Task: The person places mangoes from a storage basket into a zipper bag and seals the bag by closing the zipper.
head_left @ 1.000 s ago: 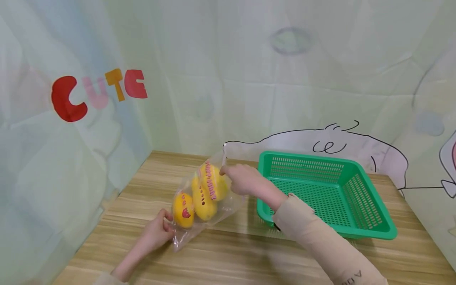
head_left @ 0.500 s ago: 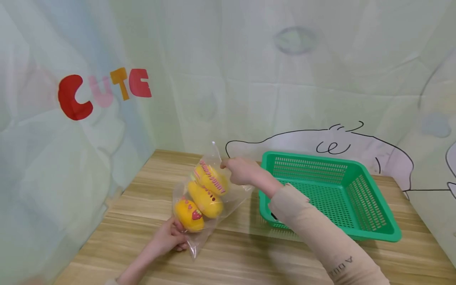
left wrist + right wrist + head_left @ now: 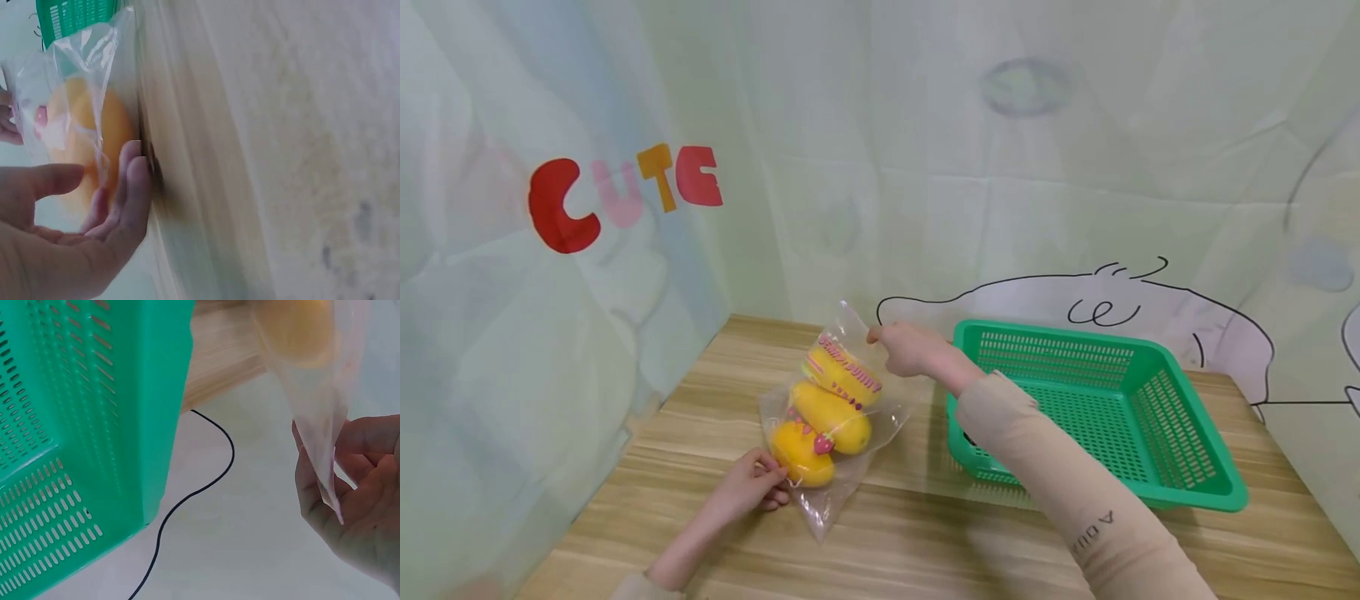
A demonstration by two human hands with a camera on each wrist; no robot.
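Observation:
A clear plastic bag (image 3: pixel 822 508) with pink lettering and a printed strawberry holds three yellow, mango-like fruits (image 3: pixel 829 417), stacked one above another. It stands tilted at the left of the table. My right hand (image 3: pixel 910 348) pinches its upper right edge; in the right wrist view, thumb and fingers close on the thin film (image 3: pixel 319 437). Low on the left, my left hand (image 3: pixel 751 486) grips the bag by the lowest fruit (image 3: pixel 801 454). The left wrist view shows its thumb and curled fingers (image 3: pixel 134 187) about the wrapped fruit (image 3: pixel 115 125), close over the wood.
An open green plastic basket (image 3: pixel 1206 417) with slotted walls stands on the wooden table (image 3: pixel 925 542) at the right, partly behind my right sleeve (image 3: pixel 1060 467). Printed cloth (image 3: pixel 925 125) hangs behind and on the left, with the word CUTE on it.
The bag has turned, its bottom corner swinging right and its top tip left. My left hand has shifted slightly right with it; the right hand has risen slightly, still pinching the edge.

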